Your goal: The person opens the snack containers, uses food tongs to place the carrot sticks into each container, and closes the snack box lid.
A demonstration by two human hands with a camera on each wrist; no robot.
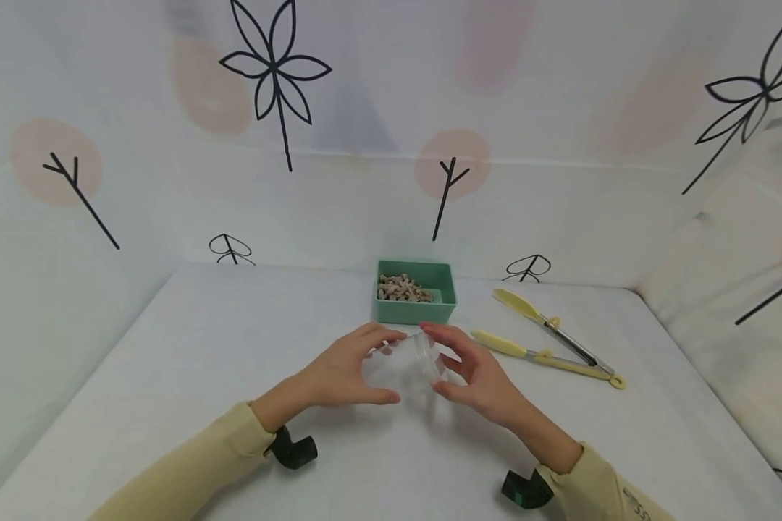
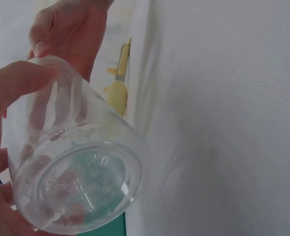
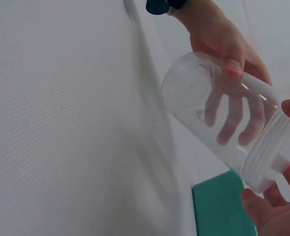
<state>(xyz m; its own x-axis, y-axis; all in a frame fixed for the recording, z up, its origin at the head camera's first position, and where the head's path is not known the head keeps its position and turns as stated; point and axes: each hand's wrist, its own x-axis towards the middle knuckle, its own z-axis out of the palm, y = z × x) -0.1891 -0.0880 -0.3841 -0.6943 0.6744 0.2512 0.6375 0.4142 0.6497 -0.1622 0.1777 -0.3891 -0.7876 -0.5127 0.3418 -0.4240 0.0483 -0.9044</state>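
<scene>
A clear plastic jar (image 1: 394, 364), tilted on its side with its base to the left, is held between both hands above the table. The left hand (image 1: 345, 367) grips its body, thumb on the near side and fingers behind, seen through the clear wall in the right wrist view. At the ridged rim end, a lid or collar (image 3: 265, 152), the right hand (image 1: 478, 373) holds on with thumb and fingertips. The jar's round base (image 2: 80, 187) faces the left wrist camera, and no contents show inside.
Behind the hands stands a green box (image 1: 417, 312) with brownish pieces inside. Yellow-tipped tongs (image 1: 576, 365) lie spread on the table to the right. A white cloth (image 1: 234, 325) covers the table, and a patterned cloth hangs behind and at the sides.
</scene>
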